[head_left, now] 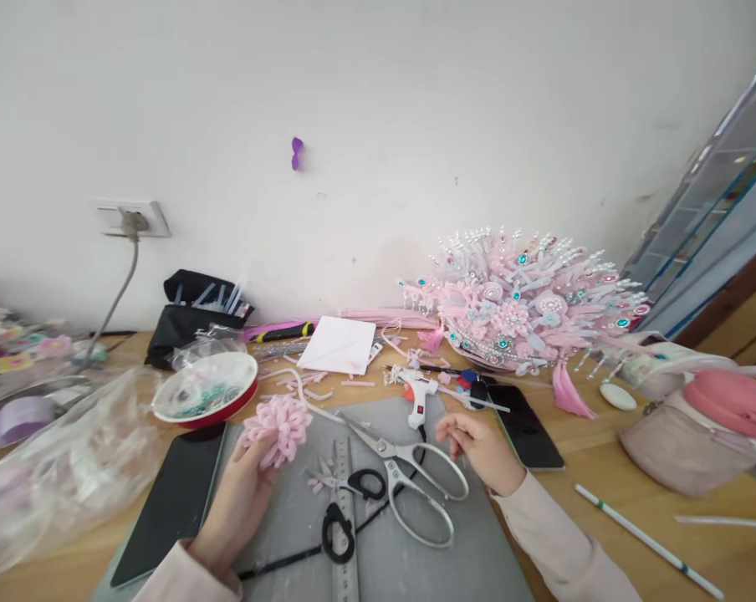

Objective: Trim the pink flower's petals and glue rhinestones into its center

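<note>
- The table (604,556) carries the grey mat (478,560), presumably laid there to spare the wood from cuts and glue.
- The beaded headpiece (516,309) stands beyond the mat, to its right, likely set back to leave working room.
- The large scissors (390,460) lie across the mat's middle, handles turned nearward, easy to pick up.
- The ruler (344,460) lies lengthwise on the mat, small scissors (337,482) across it, both seemingly kept within reach.
- The right hand (475,447) hovers over the mat's right edge, half open, fingers loosely curled; it seems empty, though its fingertips show too small to be sure.
- The left hand (249,477), over the mat's left side, closes thumb and fingers on the pink flower (281,428).
- The glue gun (421,400) rests at the mat's far edge, perhaps to keep it handy.
- The flower sits above the mat's left side, held by its near edge, apparently leaving most loops uncrushed.
</note>
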`<move>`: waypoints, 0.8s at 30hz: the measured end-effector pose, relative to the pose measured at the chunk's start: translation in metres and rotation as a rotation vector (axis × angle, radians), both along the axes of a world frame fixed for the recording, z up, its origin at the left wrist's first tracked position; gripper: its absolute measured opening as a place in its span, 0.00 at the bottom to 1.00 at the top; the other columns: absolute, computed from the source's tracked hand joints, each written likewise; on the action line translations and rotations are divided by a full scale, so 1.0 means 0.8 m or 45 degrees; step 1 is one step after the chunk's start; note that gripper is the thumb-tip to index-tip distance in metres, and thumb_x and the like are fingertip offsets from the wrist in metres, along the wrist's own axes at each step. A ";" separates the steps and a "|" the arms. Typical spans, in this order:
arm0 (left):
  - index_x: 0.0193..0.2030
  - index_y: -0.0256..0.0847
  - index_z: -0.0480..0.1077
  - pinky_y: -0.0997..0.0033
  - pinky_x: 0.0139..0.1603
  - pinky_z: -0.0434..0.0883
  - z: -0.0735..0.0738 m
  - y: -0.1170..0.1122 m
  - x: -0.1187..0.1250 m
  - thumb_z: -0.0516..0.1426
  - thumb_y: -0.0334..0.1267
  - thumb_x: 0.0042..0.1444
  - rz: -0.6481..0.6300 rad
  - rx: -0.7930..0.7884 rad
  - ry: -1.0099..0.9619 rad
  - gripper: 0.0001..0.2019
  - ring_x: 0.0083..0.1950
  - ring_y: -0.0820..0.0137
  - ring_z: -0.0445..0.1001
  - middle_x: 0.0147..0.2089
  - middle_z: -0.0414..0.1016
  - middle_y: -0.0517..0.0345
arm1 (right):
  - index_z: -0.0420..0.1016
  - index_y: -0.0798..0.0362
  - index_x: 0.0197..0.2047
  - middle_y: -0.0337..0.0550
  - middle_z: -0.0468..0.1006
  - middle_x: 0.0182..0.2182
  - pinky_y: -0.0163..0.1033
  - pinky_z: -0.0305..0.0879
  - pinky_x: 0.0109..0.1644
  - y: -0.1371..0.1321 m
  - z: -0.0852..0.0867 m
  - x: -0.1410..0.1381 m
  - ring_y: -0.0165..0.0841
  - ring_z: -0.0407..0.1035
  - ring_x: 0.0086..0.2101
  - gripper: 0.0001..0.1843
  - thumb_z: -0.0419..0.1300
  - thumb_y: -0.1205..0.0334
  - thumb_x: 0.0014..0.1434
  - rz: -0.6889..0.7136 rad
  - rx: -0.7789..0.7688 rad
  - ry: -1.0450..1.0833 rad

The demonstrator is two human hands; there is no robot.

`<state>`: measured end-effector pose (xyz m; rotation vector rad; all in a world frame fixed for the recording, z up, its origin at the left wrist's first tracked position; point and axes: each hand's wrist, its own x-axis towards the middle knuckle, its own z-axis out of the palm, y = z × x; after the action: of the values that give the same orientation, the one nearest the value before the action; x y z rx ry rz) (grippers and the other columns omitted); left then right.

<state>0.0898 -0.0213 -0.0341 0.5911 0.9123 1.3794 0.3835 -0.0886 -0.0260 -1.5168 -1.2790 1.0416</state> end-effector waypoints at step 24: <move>0.36 0.39 0.66 0.76 0.24 0.64 -0.003 -0.014 0.002 0.59 0.43 0.48 -0.118 0.214 0.190 0.12 0.27 0.74 0.68 0.34 0.71 0.56 | 0.76 0.58 0.28 0.57 0.78 0.30 0.39 0.59 0.37 0.049 0.027 -0.042 0.42 0.71 0.36 0.18 0.51 0.55 0.56 -0.166 -0.124 -1.281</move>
<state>0.0917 -0.0325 -0.0364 0.8634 0.8814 1.3500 0.3502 -0.0497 -0.0047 -2.2834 -1.7447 0.1990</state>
